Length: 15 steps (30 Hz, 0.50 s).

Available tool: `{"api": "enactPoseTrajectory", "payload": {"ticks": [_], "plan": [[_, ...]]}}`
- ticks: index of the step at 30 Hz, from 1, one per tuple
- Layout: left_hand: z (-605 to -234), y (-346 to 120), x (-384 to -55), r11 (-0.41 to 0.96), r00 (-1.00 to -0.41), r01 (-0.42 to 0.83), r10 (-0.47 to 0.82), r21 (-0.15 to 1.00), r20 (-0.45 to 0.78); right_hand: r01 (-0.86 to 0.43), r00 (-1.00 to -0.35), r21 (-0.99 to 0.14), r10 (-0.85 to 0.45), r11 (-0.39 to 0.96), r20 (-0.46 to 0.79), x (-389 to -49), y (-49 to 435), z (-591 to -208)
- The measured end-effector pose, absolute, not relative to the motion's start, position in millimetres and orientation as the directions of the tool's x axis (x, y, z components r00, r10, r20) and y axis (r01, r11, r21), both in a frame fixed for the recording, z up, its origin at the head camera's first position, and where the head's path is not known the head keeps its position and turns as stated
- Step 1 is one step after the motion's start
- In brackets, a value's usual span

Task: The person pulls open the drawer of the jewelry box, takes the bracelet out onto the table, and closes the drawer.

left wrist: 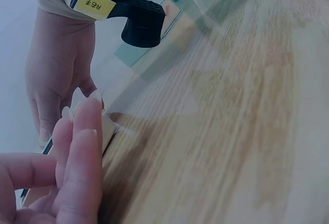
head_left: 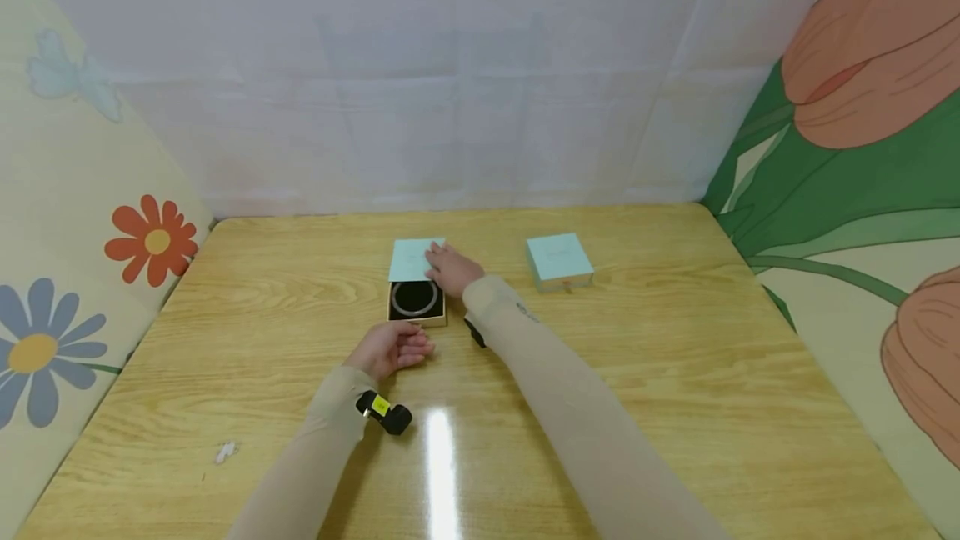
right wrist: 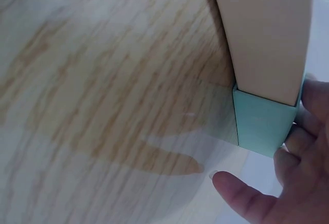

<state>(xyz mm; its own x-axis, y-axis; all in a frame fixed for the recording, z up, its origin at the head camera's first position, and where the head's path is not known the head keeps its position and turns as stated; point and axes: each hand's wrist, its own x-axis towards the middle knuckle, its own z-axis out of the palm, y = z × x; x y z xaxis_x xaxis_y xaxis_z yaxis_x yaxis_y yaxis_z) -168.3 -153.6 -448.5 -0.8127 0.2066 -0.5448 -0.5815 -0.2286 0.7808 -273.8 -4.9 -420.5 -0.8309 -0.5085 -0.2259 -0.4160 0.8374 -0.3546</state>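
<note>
A small box stands on the table, its light blue sleeve [head_left: 408, 258] covering the back part of a cream drawer [right wrist: 264, 39]. In the drawer's uncovered front lies a grey bangle [head_left: 415, 312] on a black insert [head_left: 415, 298]. My right hand [head_left: 453, 271] reaches over the sleeve's right side; its fingers rest on the top, and the thumb [right wrist: 241, 193] stands apart from the box. Right at the drawer's front edge is my left hand [head_left: 386, 350], palm turned inward and fingers loosely bent, with nothing between them.
A second light blue box [head_left: 560, 261], closed, sits to the right on the wooden table [head_left: 675, 357]. A white cloth [head_left: 465, 107] hangs behind the table, and flower-painted panels [head_left: 862, 232] flank it. A small pale mark [head_left: 225, 452] shows at the front left.
</note>
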Motion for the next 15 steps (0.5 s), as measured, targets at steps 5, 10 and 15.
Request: {"api": "enactPoseTrajectory", "payload": {"ticks": [5,10,15], "plan": [[-448.9,-154.5,-165.6,-0.225,-0.816,-0.576,0.205,0.786,-0.540,-0.421,-0.829,-0.354,-0.512,0.835,-0.223,-272.5,-5.4,-420.3],[-449.4,-154.9,-162.8,-0.221,-0.814,-0.580,0.208,0.784,-0.543,-0.423,-0.826,-0.355,-0.516,0.834,-0.226,-272.0,-4.8,-419.1],[-451.0,-154.7,-162.0,-0.181,-0.813,-0.579,0.209,0.795,-0.544,-0.426,-0.825,-0.348,-0.517,0.835,-0.230,-272.7,-4.1,-419.2]]}}
